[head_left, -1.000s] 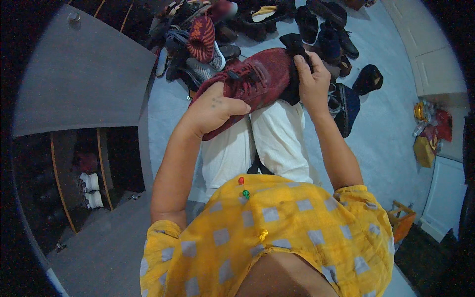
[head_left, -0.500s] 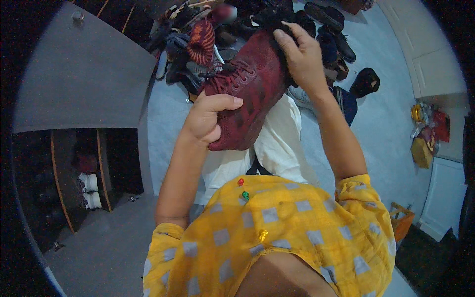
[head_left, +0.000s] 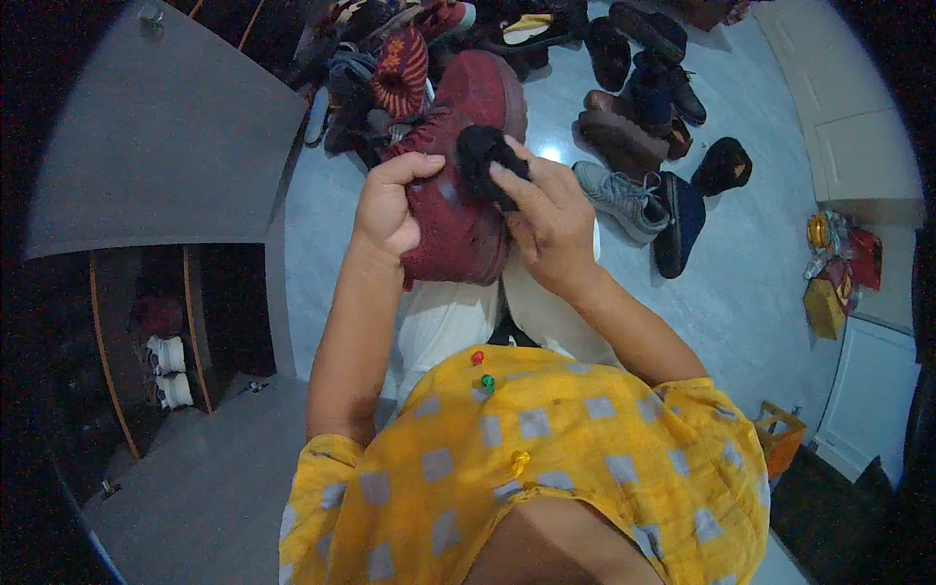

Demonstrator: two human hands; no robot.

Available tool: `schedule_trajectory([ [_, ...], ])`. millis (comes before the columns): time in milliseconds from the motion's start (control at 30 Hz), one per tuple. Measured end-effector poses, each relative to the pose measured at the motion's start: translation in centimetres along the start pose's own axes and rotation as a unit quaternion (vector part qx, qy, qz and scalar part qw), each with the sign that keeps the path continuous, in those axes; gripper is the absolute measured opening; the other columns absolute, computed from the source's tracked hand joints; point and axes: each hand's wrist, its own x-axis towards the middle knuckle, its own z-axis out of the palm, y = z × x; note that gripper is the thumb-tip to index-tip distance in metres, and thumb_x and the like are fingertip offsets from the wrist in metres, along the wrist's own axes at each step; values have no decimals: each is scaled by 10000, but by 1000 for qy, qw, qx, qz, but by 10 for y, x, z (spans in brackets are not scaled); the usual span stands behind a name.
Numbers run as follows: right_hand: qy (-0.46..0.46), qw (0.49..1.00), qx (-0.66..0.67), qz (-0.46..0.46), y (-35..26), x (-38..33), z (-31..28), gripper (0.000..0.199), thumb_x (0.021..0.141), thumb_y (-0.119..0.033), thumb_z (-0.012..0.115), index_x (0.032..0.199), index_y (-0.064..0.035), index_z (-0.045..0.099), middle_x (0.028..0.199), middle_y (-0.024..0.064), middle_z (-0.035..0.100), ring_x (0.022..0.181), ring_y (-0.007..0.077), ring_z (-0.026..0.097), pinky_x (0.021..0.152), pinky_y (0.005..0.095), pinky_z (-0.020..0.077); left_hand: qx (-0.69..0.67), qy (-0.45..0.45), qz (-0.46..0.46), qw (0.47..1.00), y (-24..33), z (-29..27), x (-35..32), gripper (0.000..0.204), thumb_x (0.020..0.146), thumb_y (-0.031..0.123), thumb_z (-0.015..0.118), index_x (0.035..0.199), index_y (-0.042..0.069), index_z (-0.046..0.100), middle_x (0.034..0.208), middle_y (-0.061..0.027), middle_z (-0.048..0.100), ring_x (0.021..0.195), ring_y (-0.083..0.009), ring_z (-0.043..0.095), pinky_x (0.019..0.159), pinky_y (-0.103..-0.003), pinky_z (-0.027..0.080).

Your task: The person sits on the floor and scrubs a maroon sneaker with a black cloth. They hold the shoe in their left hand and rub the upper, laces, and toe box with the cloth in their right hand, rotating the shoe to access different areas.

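A dark red lace-up boot (head_left: 456,239) is held up over my lap, tilted, with its laces on the left side. My left hand (head_left: 388,207) grips its lower left part, thumb lying over the upper and fingers hidden behind. In my right hand (head_left: 554,216) is a bunched black cloth (head_left: 485,164), pinched between thumb and fingers. The cloth rests against the side of the boot, around the middle of its length. Next to the cloth, the boot's surface shows a darker, shiny patch.
Many shoes lie heaped at the far left, among them a red patterned one (head_left: 401,73). Right of me are a grey sneaker (head_left: 624,200), a dark blue shoe (head_left: 680,224) and a brown shoe (head_left: 621,136). A shoe cabinet (head_left: 161,156) stands at the left, white cupboards (head_left: 858,146) at the right.
My right hand has moved down and left with the black cloth, from the boot's far end to its middle. The boot has turned slightly more upright in my left hand.
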Motion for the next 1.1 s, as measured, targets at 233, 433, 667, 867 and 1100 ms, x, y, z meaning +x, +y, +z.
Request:
schedule_trajectory([
  [233,9,999,-31,-17,30,42,8,473,692,-25,695,1146,-119,602,1218,95,613,965,318,619,780,397,518,-6,-29,6,1000,-4,-4,-6,308,803,65,572,1090,-35,626,1052,-154,680,966,-278,662,933,-416,505],
  [433,44,997,-36,43,41,65,15,268,783,-106,685,1049,-124,658,1103,92,612,957,306,608,784,399,507,-65,-48,-2,997,-21,-1,-8,385,797,62,567,1168,-36,587,1109,-168,658,1002,-289,649,941,-423,502],
  [667,-53,997,-21,53,20,24,6,369,685,-15,665,1038,-108,612,1013,116,572,909,320,600,725,408,506,-49,2,2,999,-28,-11,5,310,793,65,597,1093,-6,621,1043,-137,674,962,-267,651,932,-418,500],
  [867,-195,976,78,59,-9,-19,-28,427,654,-4,678,1057,-124,603,1025,107,564,876,316,609,680,395,518,-46,23,1,999,-32,-14,10,250,801,65,605,1042,9,636,1007,-113,682,928,-252,655,927,-403,498],
  [1100,-204,977,54,38,-3,-10,-26,418,637,-13,703,1025,-125,592,1003,107,561,861,321,616,659,400,527,-41,14,-6,999,-32,-17,15,212,811,73,596,1005,5,647,1011,-123,681,925,-251,656,914,-397,503],
])
